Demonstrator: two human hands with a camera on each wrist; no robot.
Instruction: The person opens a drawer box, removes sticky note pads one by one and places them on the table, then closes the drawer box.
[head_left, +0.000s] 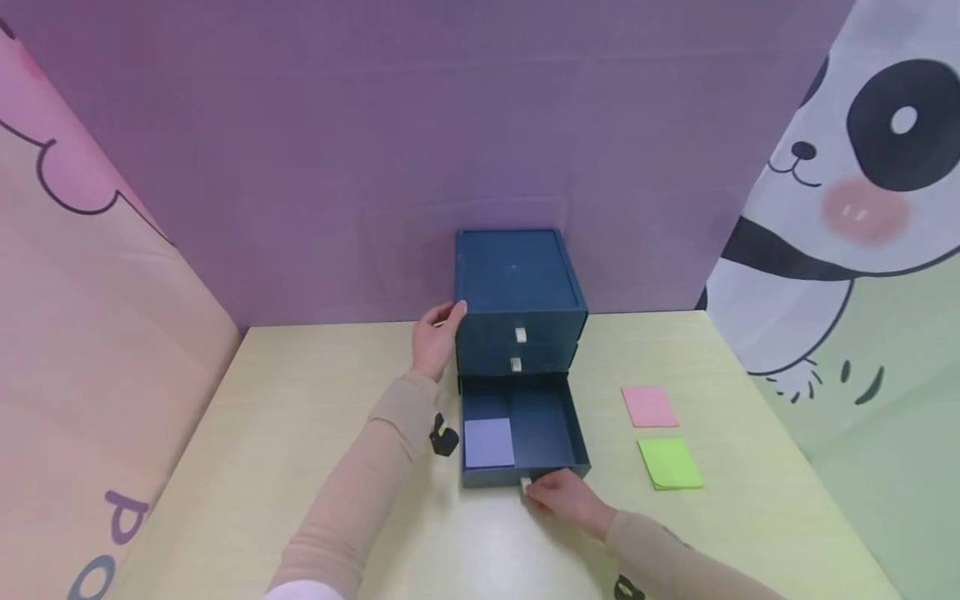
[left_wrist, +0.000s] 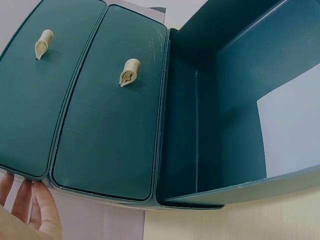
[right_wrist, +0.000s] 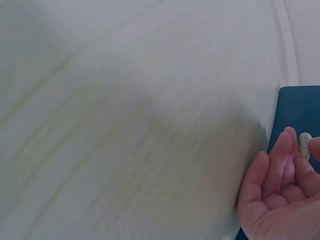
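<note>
A dark blue three-drawer cabinet (head_left: 520, 271) stands against the back wall, its bottom drawer (head_left: 543, 429) pulled out. Inside that drawer, on the left, lies a purple sticky note pad (head_left: 489, 442). My left hand (head_left: 435, 340) touches the cabinet's left side near the top front corner; in the left wrist view its fingers (left_wrist: 47, 207) lie against the edge. At the drawer front, my right hand (head_left: 566, 496) pinches the small pale knob (head_left: 526, 483) between thumb and fingers. The right wrist view shows this knob (right_wrist: 304, 144) between the fingertips.
Right of the cabinet, a pink sticky note pad (head_left: 649, 407) and a green sticky note pad (head_left: 670, 463) lie on the pale wooden table (head_left: 300, 417). The upper two drawers are closed, each with a pale knob. A purple cloth (head_left: 337, 167) hangs behind.
</note>
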